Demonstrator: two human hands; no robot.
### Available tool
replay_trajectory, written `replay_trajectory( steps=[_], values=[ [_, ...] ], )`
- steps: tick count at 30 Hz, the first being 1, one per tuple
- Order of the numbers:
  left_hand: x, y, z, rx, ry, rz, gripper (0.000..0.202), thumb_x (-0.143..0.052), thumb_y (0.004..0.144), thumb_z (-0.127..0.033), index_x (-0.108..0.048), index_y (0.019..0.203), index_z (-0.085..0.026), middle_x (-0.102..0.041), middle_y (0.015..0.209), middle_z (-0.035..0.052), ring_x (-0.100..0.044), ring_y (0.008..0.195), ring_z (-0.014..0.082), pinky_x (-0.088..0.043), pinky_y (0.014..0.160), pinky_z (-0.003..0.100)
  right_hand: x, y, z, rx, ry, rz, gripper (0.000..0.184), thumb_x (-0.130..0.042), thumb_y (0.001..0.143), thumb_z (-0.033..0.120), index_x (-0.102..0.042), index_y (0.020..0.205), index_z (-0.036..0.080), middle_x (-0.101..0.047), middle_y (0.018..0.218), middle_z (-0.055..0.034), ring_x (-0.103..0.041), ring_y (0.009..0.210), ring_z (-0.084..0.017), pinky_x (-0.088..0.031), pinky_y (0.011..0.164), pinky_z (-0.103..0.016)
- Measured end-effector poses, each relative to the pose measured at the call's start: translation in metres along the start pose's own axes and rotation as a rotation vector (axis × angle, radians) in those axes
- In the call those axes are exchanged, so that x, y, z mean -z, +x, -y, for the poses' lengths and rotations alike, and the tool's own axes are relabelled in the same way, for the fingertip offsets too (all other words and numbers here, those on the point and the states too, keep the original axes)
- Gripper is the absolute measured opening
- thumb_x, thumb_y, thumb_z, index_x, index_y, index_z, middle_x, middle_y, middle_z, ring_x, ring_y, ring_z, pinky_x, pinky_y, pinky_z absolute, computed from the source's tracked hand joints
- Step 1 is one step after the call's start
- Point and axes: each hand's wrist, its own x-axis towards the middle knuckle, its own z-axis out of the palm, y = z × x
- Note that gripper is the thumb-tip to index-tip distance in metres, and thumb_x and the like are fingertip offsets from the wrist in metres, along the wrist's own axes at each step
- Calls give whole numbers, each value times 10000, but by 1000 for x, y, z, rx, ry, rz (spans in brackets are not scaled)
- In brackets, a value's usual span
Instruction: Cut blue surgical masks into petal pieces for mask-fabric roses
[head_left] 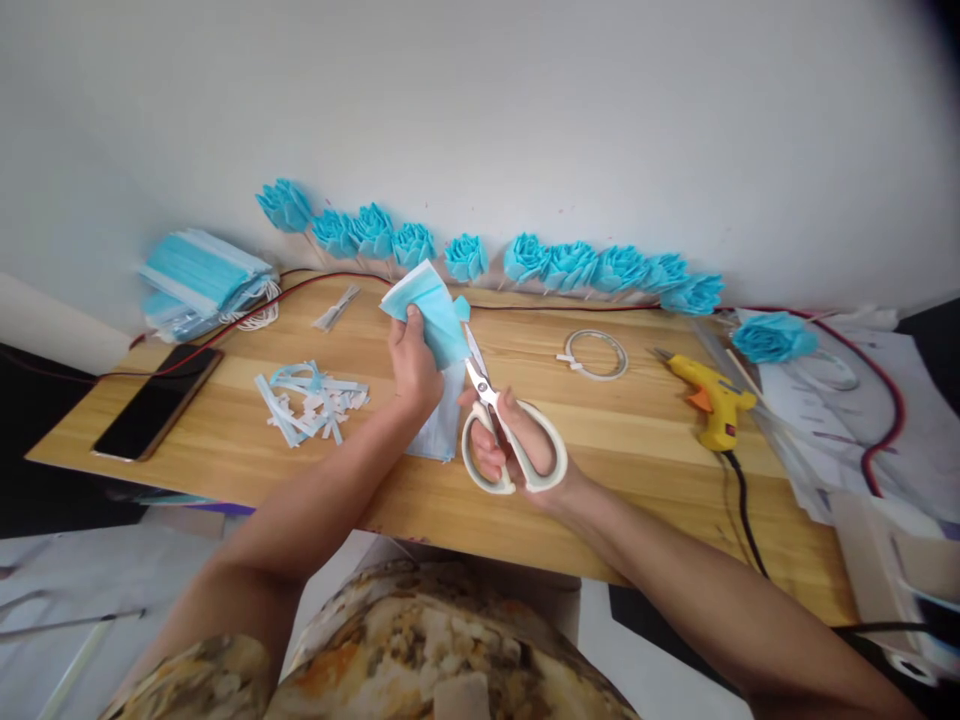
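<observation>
My left hand (414,365) pinches a folded blue-and-white piece of face mask fabric (429,305), held above the table. In my right hand (525,440) are white-handled scissors (553,470), with thumb and fingers through the loops. Their blades point up and away from me, at the right edge of the folded fabric, where a small blue flap sticks out. Whether the blades have fabric between them is hard to make out. Below my left hand, a pale flat mask piece (436,430) lies on the table, partly hidden by my wrist.
Blue fabric flowers (466,258) line the wall. Stacked masks (202,272), a phone (157,402) and cut strips (311,400) lie left on the wooden table (637,500). Rightward are a tape roll (596,355), a yellow glue gun (712,400) and papers (870,400). A red-black cable crosses behind.
</observation>
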Motion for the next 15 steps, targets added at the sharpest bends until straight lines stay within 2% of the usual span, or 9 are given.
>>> replay_trajectory(
  steps=[4,11,15],
  values=[
    [1,2,0,9,-11,-3,112,-642,1000,-299,-657,978,-191,-754,1041,49,-691,1103,205,-518,1020,288,4,1,-2,-2,-16,16,666,-812,705,782,-638,966,195,-500,520,88,-384,360,-75,-294,343,-210],
    [-3,2,1,82,-8,-65,136,-553,1029,-247,-673,995,-190,-757,1040,45,-697,1079,195,-519,1038,309,1,-1,-1,-11,-47,6,683,-817,689,788,-642,975,193,-473,497,99,-340,338,-72,-249,329,-218],
    [-2,4,1,100,-33,-26,148,-554,1031,-277,-675,1035,-192,-763,1042,47,-702,1070,202,-536,1012,321,3,0,-2,-5,-43,-19,677,-829,686,778,-641,978,197,-471,520,98,-331,366,-63,-258,345,-205]
  ],
)
